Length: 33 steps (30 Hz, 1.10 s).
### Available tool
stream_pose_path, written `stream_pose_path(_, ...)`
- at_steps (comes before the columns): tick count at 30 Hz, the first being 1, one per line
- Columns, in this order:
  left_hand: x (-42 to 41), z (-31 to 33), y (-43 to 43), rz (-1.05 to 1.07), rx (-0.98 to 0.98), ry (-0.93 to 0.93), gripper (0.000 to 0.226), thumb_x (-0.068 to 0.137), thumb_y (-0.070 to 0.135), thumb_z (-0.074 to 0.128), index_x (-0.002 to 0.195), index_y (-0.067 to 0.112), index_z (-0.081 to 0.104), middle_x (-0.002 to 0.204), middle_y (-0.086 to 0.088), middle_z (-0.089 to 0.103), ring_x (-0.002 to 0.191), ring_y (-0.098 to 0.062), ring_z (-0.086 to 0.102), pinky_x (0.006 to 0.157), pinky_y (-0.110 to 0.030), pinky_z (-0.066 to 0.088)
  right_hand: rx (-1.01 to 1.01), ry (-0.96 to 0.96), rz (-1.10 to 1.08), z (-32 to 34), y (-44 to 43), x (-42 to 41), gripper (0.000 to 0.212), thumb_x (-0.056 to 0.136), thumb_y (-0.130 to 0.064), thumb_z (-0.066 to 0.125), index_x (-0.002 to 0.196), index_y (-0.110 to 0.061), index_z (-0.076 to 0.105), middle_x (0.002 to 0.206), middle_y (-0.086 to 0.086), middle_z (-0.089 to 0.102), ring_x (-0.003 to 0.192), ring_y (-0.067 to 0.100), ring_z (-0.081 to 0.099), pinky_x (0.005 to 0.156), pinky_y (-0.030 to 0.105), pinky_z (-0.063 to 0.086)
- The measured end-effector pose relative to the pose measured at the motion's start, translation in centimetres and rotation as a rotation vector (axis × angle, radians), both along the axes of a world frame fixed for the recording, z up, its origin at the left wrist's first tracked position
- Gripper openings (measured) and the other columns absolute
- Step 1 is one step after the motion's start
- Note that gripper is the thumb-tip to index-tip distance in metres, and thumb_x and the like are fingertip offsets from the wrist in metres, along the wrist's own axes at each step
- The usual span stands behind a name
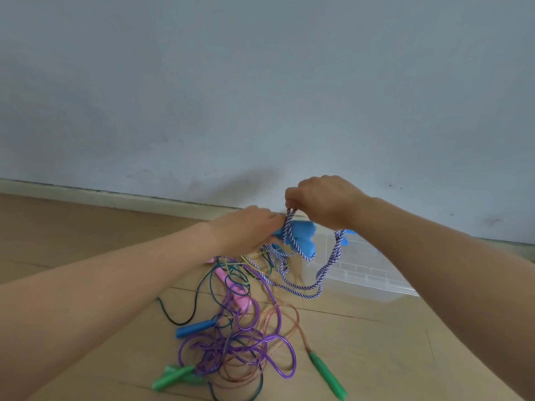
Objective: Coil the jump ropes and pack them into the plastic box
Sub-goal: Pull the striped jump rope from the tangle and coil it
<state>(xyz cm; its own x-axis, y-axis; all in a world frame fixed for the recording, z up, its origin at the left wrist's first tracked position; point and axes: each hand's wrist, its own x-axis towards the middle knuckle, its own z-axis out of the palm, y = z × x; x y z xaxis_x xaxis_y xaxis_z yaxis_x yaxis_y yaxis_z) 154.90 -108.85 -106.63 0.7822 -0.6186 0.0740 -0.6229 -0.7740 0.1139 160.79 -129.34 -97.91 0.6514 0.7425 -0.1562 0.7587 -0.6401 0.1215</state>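
Note:
My left hand [246, 227] grips the blue handles [301, 237] of a blue-and-white braided jump rope [327, 267]. My right hand [321, 201] pinches a loop of that rope just above the handles. The rest of the rope hangs down in loops to the floor. Behind it, partly hidden by my right arm, lies the clear plastic box [362, 273]. A tangle of other ropes lies on the floor below: a purple rope [260, 340], a copper-coloured rope [283, 316] with green handles [327, 374], a dark rope with a blue handle [197, 328], and pink handles [234, 287].
The wooden floor [72, 244] runs up to a white skirting board [115, 198] and a pale grey wall [260, 82]. Another pair of green handles [173, 377] lies at the front left of the tangle.

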Motion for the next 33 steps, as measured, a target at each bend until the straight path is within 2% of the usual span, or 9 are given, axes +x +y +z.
stream_pose_path(3, 0.1, 0.8, 0.4, -0.084, -0.112, -0.313, 0.026, 0.104, 0.030, 0.054, 0.104, 0.004, 0.059, 0.092, -0.012, 0.064, 0.080, -0.029, 0.060, 0.076, -0.035, 0.041, 0.314, 0.169, -0.247, 0.1, -0.5, 1.4, 0.046, 0.107, -0.054, 0.048, 0.080, -0.023, 0.067, 0.079, 0.005, 0.067, 0.078, 0.029, 0.061, 0.065, 0.036, 0.043)
stream_pose_path(5, -0.1, 1.7, 0.2, -0.016, -0.259, -0.412, 0.033, 0.103, 0.030, 0.049, 0.106, -0.001, 0.060, 0.095, -0.016, 0.066, 0.083, -0.029, 0.060, 0.079, -0.036, 0.045, 0.564, 0.354, -0.438, -0.1, -0.7, 1.9, 0.050, 0.105, -0.041, 0.059, 0.062, -0.017, 0.054, 0.061, 0.005, 0.054, 0.062, 0.025, 0.054, 0.053, 0.034, 0.044)
stream_pose_path(8, -0.2, 3.0, -0.4, 0.274, -0.452, -0.388, 0.038, 0.106, 0.035, 0.047, 0.124, 0.003, 0.057, 0.106, -0.013, 0.068, 0.092, -0.034, 0.063, 0.075, -0.046, 0.053, 0.765, 0.700, -0.689, -0.7, -0.3, 1.3, 0.021, 0.103, -0.003, 0.057, 0.083, -0.007, 0.061, 0.068, 0.007, 0.054, 0.049, 0.021, 0.060, 0.048, 0.033, 0.058)
stream_pose_path(11, 0.2, 3.4, -0.5, 0.465, -0.537, -0.342, 0.032, 0.108, 0.038, 0.048, 0.125, 0.011, 0.053, 0.104, -0.009, 0.067, 0.090, -0.033, 0.061, 0.068, -0.045, 0.049, 0.662, 0.797, -0.677, -2.0, 1.0, -0.3, 0.030, 0.109, -0.017, 0.038, 0.089, -0.006, 0.057, 0.065, 0.004, 0.049, 0.046, 0.024, 0.051, 0.051, 0.033, 0.049)
stream_pose_path(15, 0.6, 2.2, -0.3, 0.575, -0.285, -0.181, 0.029, 0.108, 0.038, 0.051, 0.114, 0.011, 0.053, 0.101, -0.009, 0.066, 0.086, -0.037, 0.063, 0.063, -0.042, 0.045, 0.426, 0.803, -0.570, -2.1, 2.1, -2.0, 0.030, 0.105, -0.013, 0.034, 0.088, -0.003, 0.056, 0.062, 0.007, 0.051, 0.051, 0.027, 0.052, 0.048, 0.030, 0.042)
stream_pose_path(20, 0.5, 1.0, 0.2, 0.518, 0.175, -0.109, 0.019, 0.098, 0.012, 0.060, 0.116, 0.016, 0.054, 0.104, -0.005, 0.068, 0.098, -0.032, 0.065, 0.062, -0.040, 0.043, 0.516, 1.037, -0.660, -0.1, 1.8, -1.6, 0.030, 0.097, -0.024, 0.044, 0.068, -0.017, 0.046, 0.054, -0.002, 0.025, 0.046, 0.017, 0.020, 0.043, 0.020, 0.020)
stream_pose_path(27, 0.4, 0.6, 0.5, -0.015, 0.177, -0.358, 0.023, 0.079, 0.011, 0.083, 0.094, 0.010, 0.066, 0.081, -0.005, 0.060, 0.075, -0.029, 0.059, 0.067, -0.036, 0.041, 0.796, 0.633, -0.534, 0.7, -0.6, 0.9, 0.033, 0.098, -0.023, 0.062, 0.074, -0.002, 0.072, 0.056, 0.006, 0.034, 0.049, 0.018, 0.028, 0.046, 0.024, 0.027)
stream_pose_path(30, 0.2, 1.8, -0.1, -0.137, 0.137, -0.529, 0.008, 0.089, 0.009, 0.071, 0.091, 0.005, 0.064, 0.085, -0.010, 0.060, 0.075, -0.028, 0.057, 0.075, -0.037, 0.047, 0.697, 0.418, -0.394, 0.2, -1.4, 1.8, 0.036, 0.102, -0.036, 0.064, 0.082, -0.012, 0.079, 0.041, -0.008, 0.039, 0.041, 0.008, 0.035, 0.046, 0.019, 0.028)
stream_pose_path(33, -0.1, 2.8, -0.7, -0.033, -0.077, -0.533, 0.027, 0.102, 0.023, 0.049, 0.102, -0.001, 0.062, 0.093, -0.016, 0.062, 0.084, -0.032, 0.059, 0.080, -0.044, 0.053, 0.702, 0.408, -0.359, -0.2, -1.8, 2.0, 0.041, 0.101, -0.046, 0.065, 0.065, -0.029, 0.070, 0.044, -0.011, 0.045, 0.048, 0.006, 0.037, 0.052, 0.022, 0.031)
